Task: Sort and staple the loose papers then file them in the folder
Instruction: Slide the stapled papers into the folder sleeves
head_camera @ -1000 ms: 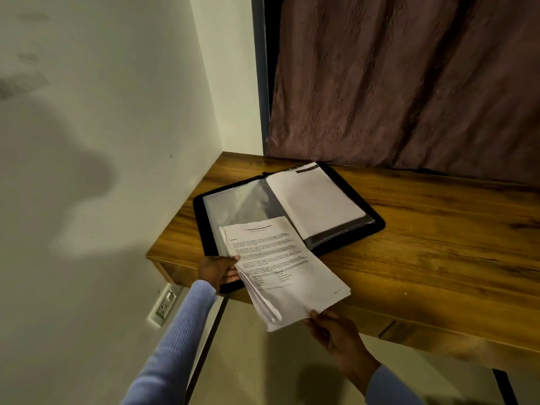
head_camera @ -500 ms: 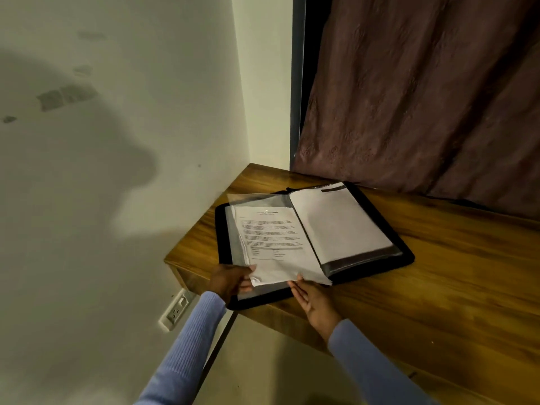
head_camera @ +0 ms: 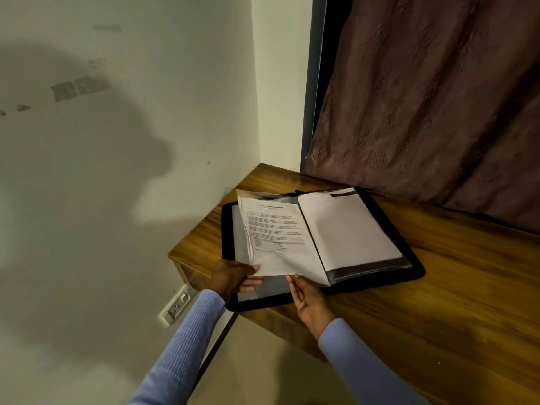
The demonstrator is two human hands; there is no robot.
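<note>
Wooden desk (head_camera: 438,287) in wall corner, folder (head_camera: 409,268) open flat on it. Paper bundle (head_camera: 277,238) over folder's left sleeve, part-inserted. Left hand (head_camera: 233,277) pinches sleeve edge; right hand (head_camera: 306,299) flat, fingers together, pushing bundle's near edge. Keep sleeve mouth wide, feed corners square — avoid buckling.

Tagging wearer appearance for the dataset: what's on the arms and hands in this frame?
Both arms wear long, light periwinkle-blue sleeves of fine ribbed knit, the left sleeve and right sleeve each ending at the wrist. The left hand and right hand are bare: no gloves. No rings, watch or markings are visible.
</note>
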